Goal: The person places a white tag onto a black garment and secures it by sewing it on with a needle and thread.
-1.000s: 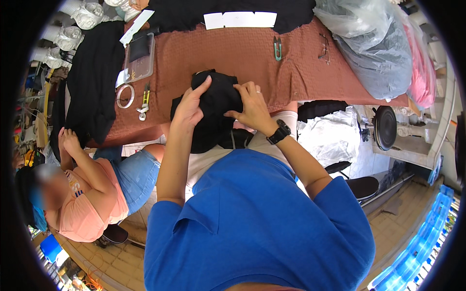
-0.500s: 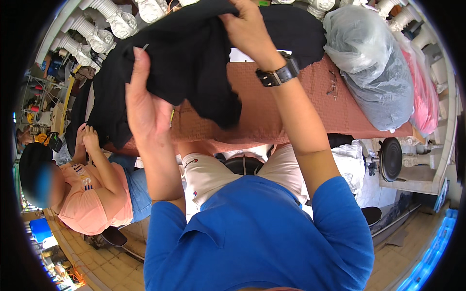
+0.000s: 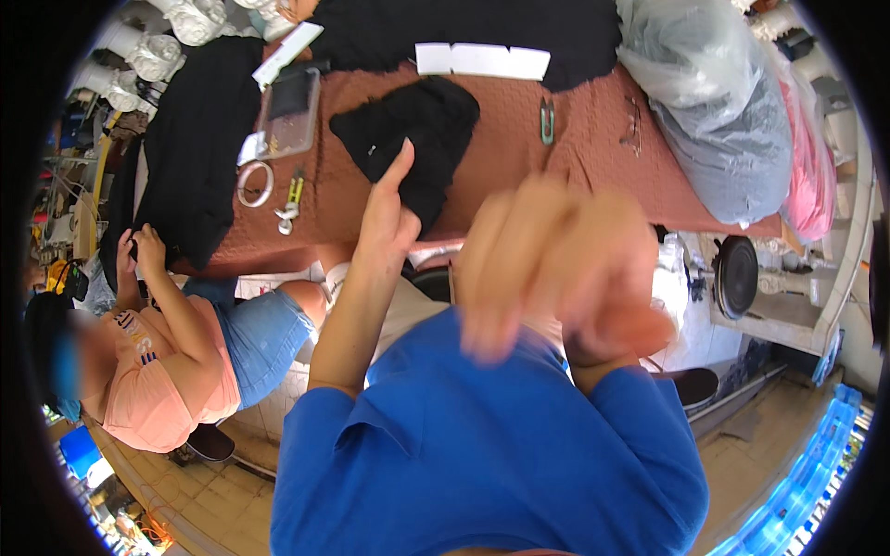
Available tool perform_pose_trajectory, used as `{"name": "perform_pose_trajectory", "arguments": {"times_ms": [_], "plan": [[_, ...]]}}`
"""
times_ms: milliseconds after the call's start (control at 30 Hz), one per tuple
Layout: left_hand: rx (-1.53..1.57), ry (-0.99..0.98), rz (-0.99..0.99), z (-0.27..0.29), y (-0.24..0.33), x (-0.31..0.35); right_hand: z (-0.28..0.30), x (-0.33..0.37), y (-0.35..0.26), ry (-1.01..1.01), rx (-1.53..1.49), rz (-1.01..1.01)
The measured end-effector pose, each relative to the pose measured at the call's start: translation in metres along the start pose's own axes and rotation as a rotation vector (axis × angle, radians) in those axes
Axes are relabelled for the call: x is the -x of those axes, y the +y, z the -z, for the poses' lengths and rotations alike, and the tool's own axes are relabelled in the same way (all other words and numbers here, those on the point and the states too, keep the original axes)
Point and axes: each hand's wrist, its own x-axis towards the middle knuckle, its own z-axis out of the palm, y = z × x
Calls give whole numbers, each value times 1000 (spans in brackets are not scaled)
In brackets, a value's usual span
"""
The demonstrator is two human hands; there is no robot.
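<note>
My left hand [image 3: 393, 215] grips the near edge of a small black cloth piece [image 3: 417, 120], thumb on top and its fingers hidden beneath. A tiny pale mark shows on the cloth, which hangs over the brown-covered table [image 3: 505, 176]. My right hand [image 3: 561, 269] is raised in front of my blue shirt, close to the camera and apart from the cloth. Motion blurs its fingers, so I cannot tell whether it holds anything. Beyond the cloth, a white notched strip [image 3: 482, 61] lies on a larger spread of black fabric [image 3: 519, 23].
On the table are green thread snips [image 3: 547, 120], eyeglasses [image 3: 632, 130], a tape roll [image 3: 255, 183], a yellow-handled tool [image 3: 291, 202] and a clear case [image 3: 290, 111]. Stuffed plastic bags [image 3: 714, 111] stand right. A co-worker [image 3: 185, 352] at left handles black fabric [image 3: 199, 157].
The black cloth, held up by both hands before, is now lower and in my left hand only. My right hand has come back toward my body. Table items it covered now show.
</note>
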Motion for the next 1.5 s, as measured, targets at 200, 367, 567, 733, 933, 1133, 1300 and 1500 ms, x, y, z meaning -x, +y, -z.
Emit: {"name": "perform_pose_trajectory", "arguments": {"times_ms": [200, 367, 567, 733, 933, 1133, 1300, 1500], "plan": [[20, 8, 51, 11, -15, -8, -58, -17, 5, -234, -261, 56], [39, 17, 116, 10, -15, -6, -69, -27, 14, -278, -297, 53], [19, 21, 113, -2, -18, 1, -63, -27, 23, -254, -192, 17], [-79, -243, 0, 11, -19, 9, -16, 29, 65, 171, 731, -221], [-157, -23, -172, -13, -27, 13, 31, 63, 95, 425, 1145, -273], [-220, 11, -193, -16, -30, 14, 47, 69, 106, 345, 1144, -197], [-333, 82, -329, -24, -39, 17, 43, 67, 100, 410, 1161, -4], [-269, 83, -272, -23, -36, 15, -1, 77, 73, 353, 749, -90]]}}
